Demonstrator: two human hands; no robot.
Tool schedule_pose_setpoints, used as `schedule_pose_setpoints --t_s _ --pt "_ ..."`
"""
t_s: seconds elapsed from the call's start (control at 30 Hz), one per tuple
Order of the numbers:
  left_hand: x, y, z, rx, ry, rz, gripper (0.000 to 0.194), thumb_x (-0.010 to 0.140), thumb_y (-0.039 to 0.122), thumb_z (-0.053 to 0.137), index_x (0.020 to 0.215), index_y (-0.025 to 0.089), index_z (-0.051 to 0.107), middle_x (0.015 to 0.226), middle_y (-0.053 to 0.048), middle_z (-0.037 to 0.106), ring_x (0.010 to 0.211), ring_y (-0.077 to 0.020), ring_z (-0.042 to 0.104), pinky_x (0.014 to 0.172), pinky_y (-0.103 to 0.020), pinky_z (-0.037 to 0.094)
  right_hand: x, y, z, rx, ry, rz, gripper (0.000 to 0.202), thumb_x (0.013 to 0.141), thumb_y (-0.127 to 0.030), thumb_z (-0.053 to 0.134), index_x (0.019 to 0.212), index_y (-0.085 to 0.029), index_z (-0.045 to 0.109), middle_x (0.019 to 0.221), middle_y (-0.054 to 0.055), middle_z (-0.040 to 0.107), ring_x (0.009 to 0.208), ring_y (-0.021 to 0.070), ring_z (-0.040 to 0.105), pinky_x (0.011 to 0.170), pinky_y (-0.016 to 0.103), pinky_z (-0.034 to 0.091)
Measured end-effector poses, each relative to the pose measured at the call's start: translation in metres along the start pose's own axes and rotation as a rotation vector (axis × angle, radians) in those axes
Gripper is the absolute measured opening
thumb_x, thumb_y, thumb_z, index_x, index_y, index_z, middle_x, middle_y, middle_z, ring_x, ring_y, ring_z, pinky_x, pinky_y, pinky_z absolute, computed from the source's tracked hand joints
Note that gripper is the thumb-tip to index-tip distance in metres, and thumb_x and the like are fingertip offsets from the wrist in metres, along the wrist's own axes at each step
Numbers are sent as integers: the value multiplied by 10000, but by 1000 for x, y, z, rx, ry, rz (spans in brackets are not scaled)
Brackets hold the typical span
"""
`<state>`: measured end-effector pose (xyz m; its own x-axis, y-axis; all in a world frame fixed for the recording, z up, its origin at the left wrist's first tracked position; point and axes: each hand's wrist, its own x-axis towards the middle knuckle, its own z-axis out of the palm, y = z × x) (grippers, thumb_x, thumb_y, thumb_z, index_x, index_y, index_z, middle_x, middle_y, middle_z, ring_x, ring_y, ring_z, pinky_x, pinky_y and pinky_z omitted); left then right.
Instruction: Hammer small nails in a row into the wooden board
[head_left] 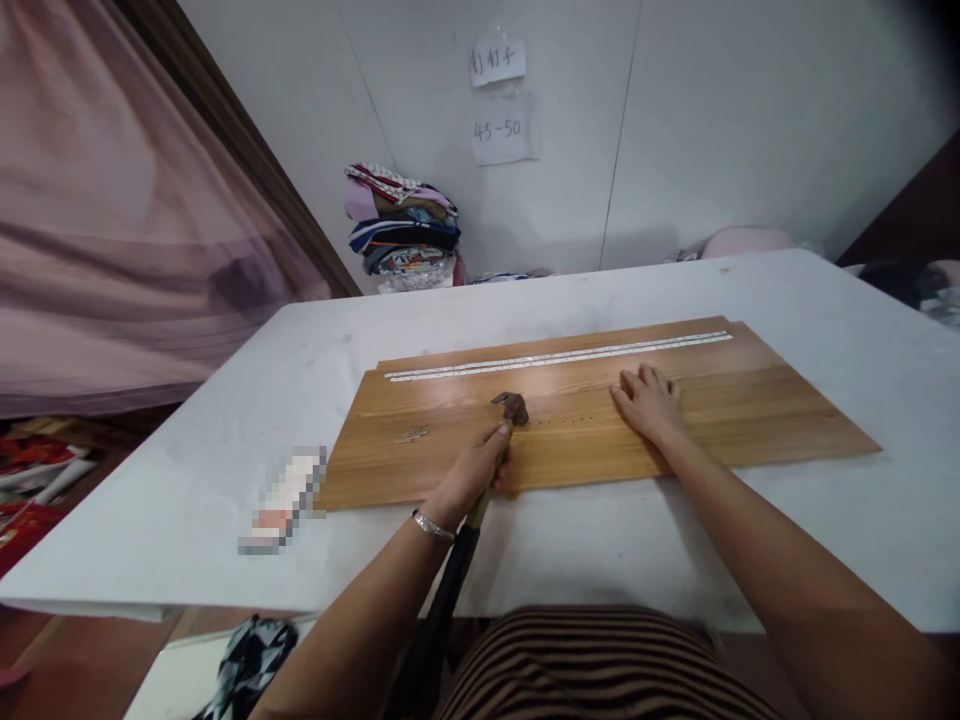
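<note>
My left hand [480,465] is wrapped round the shaft of a claw hammer [514,407], close under its rusty metal head. The black handle grip runs back below my wrist toward my body. A wide wooden board [757,410] lies flat under both hands. My right hand [651,402] rests on it palm down with the fingers apart, holding nothing. Between the hammer head and my right hand runs a row of small dark nails or holes [573,421], too small to tell which. A little pile of loose nails [414,433] lies on the board's left part.
Two pale measuring strips [555,357] run along the board's far side. Left of the board lies a blurred-out box-shaped item [289,495] on the white table [187,450]. Folded cloths [405,225] are stacked at the back by the wall.
</note>
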<state>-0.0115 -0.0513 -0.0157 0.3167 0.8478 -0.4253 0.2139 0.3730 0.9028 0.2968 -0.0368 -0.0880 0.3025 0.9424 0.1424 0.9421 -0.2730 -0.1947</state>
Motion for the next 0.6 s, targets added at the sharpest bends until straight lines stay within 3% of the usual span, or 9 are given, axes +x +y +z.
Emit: schedule_pose_setpoints --t_s 0.6 --pt "0 -4 -2 10 11 1 431 825 613 523 785 186 487 647 46 493 429 -49 400 396 -200 305 2 4 7 -12 5 -8 488 962 -497 292 1231 -223 594 1374 155 511 1314 291 380 1048 545 277"
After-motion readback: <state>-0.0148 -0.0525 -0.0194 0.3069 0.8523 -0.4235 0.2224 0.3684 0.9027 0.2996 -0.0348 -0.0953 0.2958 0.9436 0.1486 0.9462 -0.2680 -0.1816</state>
